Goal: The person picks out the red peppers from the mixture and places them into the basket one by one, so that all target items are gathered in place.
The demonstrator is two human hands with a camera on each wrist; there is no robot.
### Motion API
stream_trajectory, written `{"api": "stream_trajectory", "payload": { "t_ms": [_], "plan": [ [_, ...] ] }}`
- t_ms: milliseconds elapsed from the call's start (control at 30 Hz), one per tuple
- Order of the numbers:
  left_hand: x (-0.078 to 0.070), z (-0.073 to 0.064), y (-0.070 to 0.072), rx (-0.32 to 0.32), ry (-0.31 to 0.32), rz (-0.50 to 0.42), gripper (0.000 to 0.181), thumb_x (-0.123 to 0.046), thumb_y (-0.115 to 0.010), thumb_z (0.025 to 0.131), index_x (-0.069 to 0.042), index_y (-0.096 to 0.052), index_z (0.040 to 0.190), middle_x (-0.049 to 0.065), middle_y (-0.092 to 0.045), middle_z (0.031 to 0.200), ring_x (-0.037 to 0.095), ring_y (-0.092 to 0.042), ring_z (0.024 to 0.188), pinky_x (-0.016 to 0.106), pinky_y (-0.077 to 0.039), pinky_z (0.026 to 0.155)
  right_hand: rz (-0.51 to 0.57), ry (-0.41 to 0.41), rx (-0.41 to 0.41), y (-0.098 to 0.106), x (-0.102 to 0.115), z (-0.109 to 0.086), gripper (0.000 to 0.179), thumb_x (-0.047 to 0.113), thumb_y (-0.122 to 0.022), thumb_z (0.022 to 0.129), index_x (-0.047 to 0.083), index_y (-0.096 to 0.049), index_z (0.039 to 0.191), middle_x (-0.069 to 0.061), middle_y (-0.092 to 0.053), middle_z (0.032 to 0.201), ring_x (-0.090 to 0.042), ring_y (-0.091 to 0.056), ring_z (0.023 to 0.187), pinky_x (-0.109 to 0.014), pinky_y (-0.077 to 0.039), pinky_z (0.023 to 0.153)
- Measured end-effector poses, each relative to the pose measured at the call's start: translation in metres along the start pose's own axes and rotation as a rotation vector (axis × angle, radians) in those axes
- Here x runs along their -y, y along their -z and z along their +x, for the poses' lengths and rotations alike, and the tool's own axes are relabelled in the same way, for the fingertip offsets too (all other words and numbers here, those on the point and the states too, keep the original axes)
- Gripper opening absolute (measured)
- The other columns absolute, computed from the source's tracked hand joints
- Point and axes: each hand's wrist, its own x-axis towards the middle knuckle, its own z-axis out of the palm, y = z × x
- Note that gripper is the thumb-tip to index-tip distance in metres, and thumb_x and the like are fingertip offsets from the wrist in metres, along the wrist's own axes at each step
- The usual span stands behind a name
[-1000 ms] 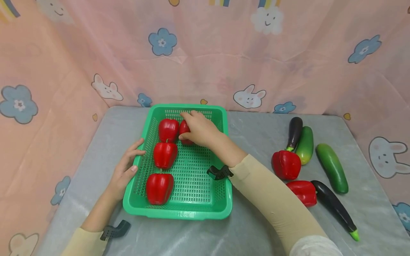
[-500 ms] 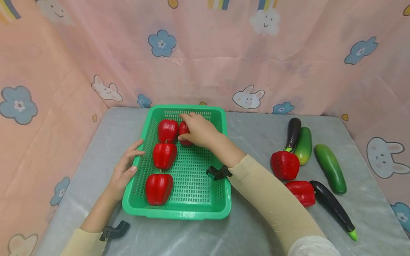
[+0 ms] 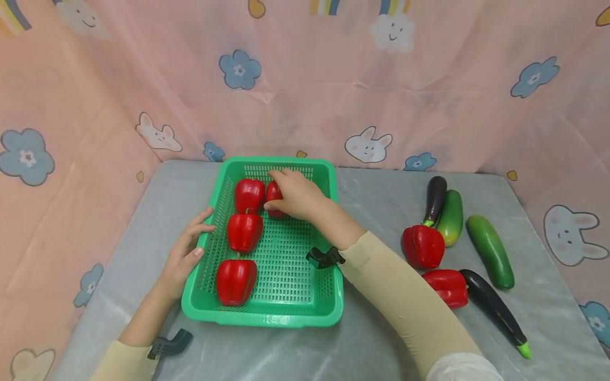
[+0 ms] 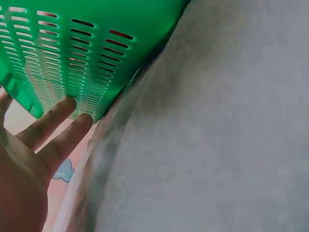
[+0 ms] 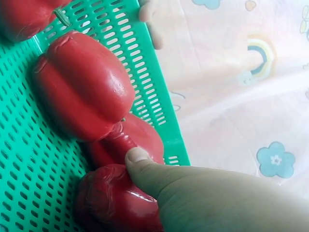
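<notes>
A green perforated plastic basket [image 3: 286, 319] stands on the table in the head view. In it, three red bell peppers [image 3: 245, 233] form a column along the left side. My right hand [image 3: 297, 196] holds a fourth-corner red bell pepper [image 3: 274, 200] beside the farthest of them, partly hidden under the fingers. The right wrist view shows the thumb over that held pepper [image 5: 113, 198]. My left hand [image 3: 183, 259] rests against the basket's left side. In the left wrist view its straight fingers [image 4: 67, 137] touch the slotted outer wall.
On the right of the table lie two red bell peppers [image 3: 423, 246], two eggplants [image 3: 494, 307] and two green cucumber-like vegetables [image 3: 491, 251]. The right forearm crosses the basket's right rim. A pink patterned cloth [image 3: 305, 106] hangs behind the grey table [image 3: 371, 338].
Both hands keep their places on the basket and the pepper. Only the whole head view has shifted slightly.
</notes>
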Motion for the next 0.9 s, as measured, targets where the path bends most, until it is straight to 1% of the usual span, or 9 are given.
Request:
{"api": "stream_trajectory", "payload": {
  "t_ms": [100,200,333,400,433,533,633,767,900],
  "plan": [
    [-0.001,0.000,0.000,0.002,0.002,0.005,0.045,0.005,-0.044,0.096,0.021,-0.048,0.138,0.028,-0.033,0.172,0.032,-0.028,0.161,0.029,-0.033,0.122,-0.003,0.000,-0.009,0.002,0.003,-0.003,0.084,0.044,-0.081,0.099,0.012,-0.044,0.166,-0.014,-0.048,0.165,-0.035,-0.046,0.150,-0.052,-0.052,0.110],
    [-0.001,0.000,0.000,0.004,-0.002,0.004,0.044,0.006,-0.043,0.096,0.022,-0.048,0.138,0.028,-0.032,0.172,0.033,-0.028,0.161,0.030,-0.032,0.123,0.009,0.009,-0.022,-0.001,0.000,-0.001,0.086,0.047,-0.081,0.098,0.012,-0.043,0.167,-0.015,-0.050,0.163,-0.034,-0.049,0.147,-0.051,-0.053,0.109],
    [0.000,0.001,0.000,0.007,-0.011,-0.001,0.044,0.006,-0.042,0.097,0.022,-0.047,0.137,0.027,-0.032,0.172,0.033,-0.028,0.161,0.029,-0.035,0.121,0.007,0.016,-0.051,0.000,0.000,-0.001,0.086,0.048,-0.081,0.098,0.011,-0.044,0.166,-0.016,-0.053,0.158,-0.034,-0.053,0.141,-0.051,-0.054,0.107],
    [0.000,0.001,0.000,0.008,-0.006,-0.003,0.044,0.005,-0.042,0.097,0.021,-0.047,0.138,0.025,-0.032,0.173,0.033,-0.028,0.161,0.028,-0.036,0.120,0.001,0.016,-0.067,0.001,0.001,-0.002,0.085,0.048,-0.080,0.098,0.011,-0.045,0.166,-0.016,-0.053,0.157,-0.034,-0.053,0.140,-0.052,-0.053,0.109],
    [0.000,0.000,0.000,0.009,-0.005,-0.002,0.044,0.005,-0.042,0.097,0.021,-0.047,0.138,0.025,-0.032,0.173,0.032,-0.028,0.161,0.027,-0.036,0.120,-0.006,0.007,-0.072,0.004,0.005,-0.006,0.083,0.046,-0.079,0.099,0.010,-0.045,0.165,-0.017,-0.054,0.157,-0.034,-0.053,0.140,-0.053,-0.052,0.110],
    [-0.001,0.000,-0.001,0.008,0.003,-0.001,0.044,0.004,-0.042,0.097,0.021,-0.048,0.138,0.025,-0.032,0.173,0.033,-0.028,0.161,0.028,-0.035,0.121,-0.005,0.002,-0.083,0.007,0.007,-0.009,0.081,0.047,-0.077,0.100,0.010,-0.046,0.165,-0.017,-0.053,0.156,-0.034,-0.052,0.139,-0.054,-0.051,0.110],
    [-0.001,0.000,-0.001,0.008,0.005,0.000,0.044,0.005,-0.042,0.097,0.020,-0.048,0.138,0.025,-0.033,0.173,0.033,-0.028,0.161,0.029,-0.034,0.122,0.016,-0.005,-0.097,0.009,0.008,-0.011,0.079,0.047,-0.076,0.101,0.011,-0.045,0.165,-0.017,-0.052,0.155,-0.033,-0.051,0.138,-0.053,-0.052,0.108],
    [-0.003,0.001,-0.002,0.015,-0.005,0.001,0.044,0.006,-0.041,0.098,0.020,-0.048,0.139,0.025,-0.032,0.173,0.033,-0.029,0.161,0.028,-0.036,0.120,0.053,-0.017,-0.115,0.011,0.010,-0.014,0.077,0.045,-0.075,0.102,0.011,-0.045,0.165,-0.016,-0.052,0.155,-0.032,-0.050,0.138,-0.052,-0.054,0.106],
    [-0.005,0.002,-0.002,0.014,-0.013,0.004,0.044,0.006,-0.041,0.097,0.021,-0.047,0.139,0.025,-0.033,0.173,0.033,-0.029,0.160,0.028,-0.037,0.120,0.097,-0.007,-0.113,0.013,0.013,-0.018,0.077,0.044,-0.074,0.102,0.011,-0.046,0.165,-0.017,-0.053,0.153,-0.031,-0.050,0.136,-0.050,-0.057,0.100]
  ]
}}
